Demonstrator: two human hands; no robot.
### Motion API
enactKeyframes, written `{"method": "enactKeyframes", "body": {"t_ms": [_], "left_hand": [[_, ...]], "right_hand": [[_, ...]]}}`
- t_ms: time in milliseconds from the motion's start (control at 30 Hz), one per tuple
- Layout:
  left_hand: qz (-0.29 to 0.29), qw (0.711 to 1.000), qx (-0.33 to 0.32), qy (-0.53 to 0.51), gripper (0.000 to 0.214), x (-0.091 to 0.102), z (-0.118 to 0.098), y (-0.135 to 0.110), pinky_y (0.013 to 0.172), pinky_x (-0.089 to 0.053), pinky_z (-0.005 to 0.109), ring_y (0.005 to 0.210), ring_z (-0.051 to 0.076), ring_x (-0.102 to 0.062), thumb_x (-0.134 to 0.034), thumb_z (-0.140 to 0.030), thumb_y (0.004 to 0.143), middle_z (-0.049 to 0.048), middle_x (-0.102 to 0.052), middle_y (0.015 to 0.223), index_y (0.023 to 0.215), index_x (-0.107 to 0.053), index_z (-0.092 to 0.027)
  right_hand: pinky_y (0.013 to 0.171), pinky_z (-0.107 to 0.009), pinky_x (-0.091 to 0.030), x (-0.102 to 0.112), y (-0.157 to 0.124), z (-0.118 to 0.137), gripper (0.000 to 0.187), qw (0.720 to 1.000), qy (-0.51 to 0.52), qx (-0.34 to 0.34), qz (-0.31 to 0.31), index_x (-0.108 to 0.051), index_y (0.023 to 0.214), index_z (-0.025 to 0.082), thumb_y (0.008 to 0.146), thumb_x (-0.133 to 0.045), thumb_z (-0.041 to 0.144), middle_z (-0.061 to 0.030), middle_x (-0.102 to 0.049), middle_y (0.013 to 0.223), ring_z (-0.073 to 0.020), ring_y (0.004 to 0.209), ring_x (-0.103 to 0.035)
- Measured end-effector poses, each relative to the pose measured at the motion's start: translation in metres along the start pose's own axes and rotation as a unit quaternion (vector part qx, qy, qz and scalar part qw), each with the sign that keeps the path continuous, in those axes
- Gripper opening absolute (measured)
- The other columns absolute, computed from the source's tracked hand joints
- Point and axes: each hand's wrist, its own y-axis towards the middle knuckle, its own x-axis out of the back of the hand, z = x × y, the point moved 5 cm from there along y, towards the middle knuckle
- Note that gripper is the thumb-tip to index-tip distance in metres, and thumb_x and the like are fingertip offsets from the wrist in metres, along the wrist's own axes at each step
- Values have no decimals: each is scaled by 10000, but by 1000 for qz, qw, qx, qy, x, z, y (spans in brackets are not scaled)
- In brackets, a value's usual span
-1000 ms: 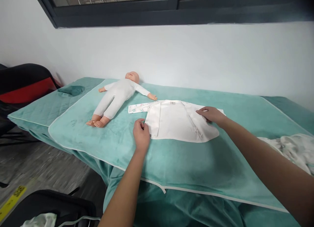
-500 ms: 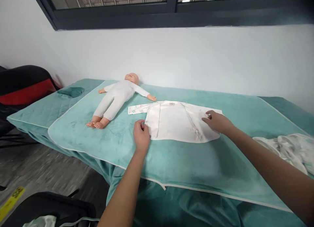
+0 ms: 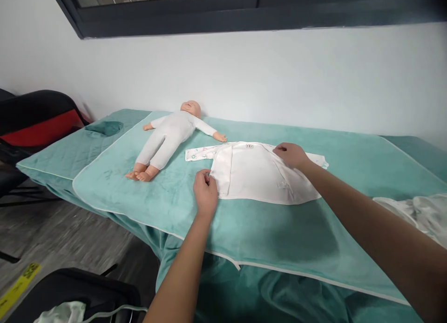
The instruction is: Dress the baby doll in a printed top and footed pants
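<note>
A white baby shirt [image 3: 256, 176] lies spread on the green bed cover, its small label at the neckline facing up. One patterned sleeve stretches to the left; the other shows partly beyond my right hand. At the shirt's left side edge, my left hand [image 3: 206, 191] has its fingers closed on the fabric. My right hand [image 3: 291, 156] is on the upper right front near the shoulder, fingers curled together at the cloth; the fingertips are partly hidden. To the left, a baby doll [image 3: 171, 134] in a white bodysuit lies on its back, one hand close to the left sleeve.
White patterned cloth [image 3: 421, 213] is bunched at the right edge of the green bed cover [image 3: 139, 206]. A wall with a dark window frame [image 3: 167, 24] rises behind. Chairs stand at the left, one black and red [image 3: 45, 127], another black [image 3: 77, 290] in front.
My right hand has moved left and up across the shirt, from its right side toward the neckline, uncovering the right sleeve's end. My left hand stays at the left edge. The view has shifted slightly.
</note>
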Motion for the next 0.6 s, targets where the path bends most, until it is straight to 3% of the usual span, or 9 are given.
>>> {"method": "enactKeyframes", "body": {"t_ms": [100,300,500,600], "left_hand": [[0,1000,1,5,175,-1,0,0,707,-414,285,716,161,-513,-544,-118,827,-22,-496,727,963,-615,-201],[4,1000,-9,12,129,-1,-1,0,723,-427,288,729,163,-524,-545,-126,847,-14,-505,734,924,-618,-200],[3,1000,-23,13,113,-2,-1,0,747,-443,288,754,160,-538,-537,-130,862,-8,-516,757,911,-620,-190],[3,1000,-24,13,105,-2,-1,0,746,-446,289,746,158,-536,-544,-136,861,-11,-512,749,906,-623,-191]], "right_hand": [[803,-360,-464,0,14,-4,273,1000,1,-4,0,-694,928,204,848,-548,421,-89,-728,1005,-254,899,-639],[884,-401,-489,-5,19,-20,446,998,-16,-28,-60,-613,1210,153,840,-566,397,-154,-677,1158,-293,1014,-630],[1073,-513,-426,-7,2,4,452,977,-87,134,-139,-596,1306,121,924,-430,295,-196,-569,1400,-362,1298,-512],[1152,-484,-382,-19,-6,10,495,976,-79,172,-109,-564,1368,110,989,-326,321,-173,-565,1444,-316,1354,-496]]}}
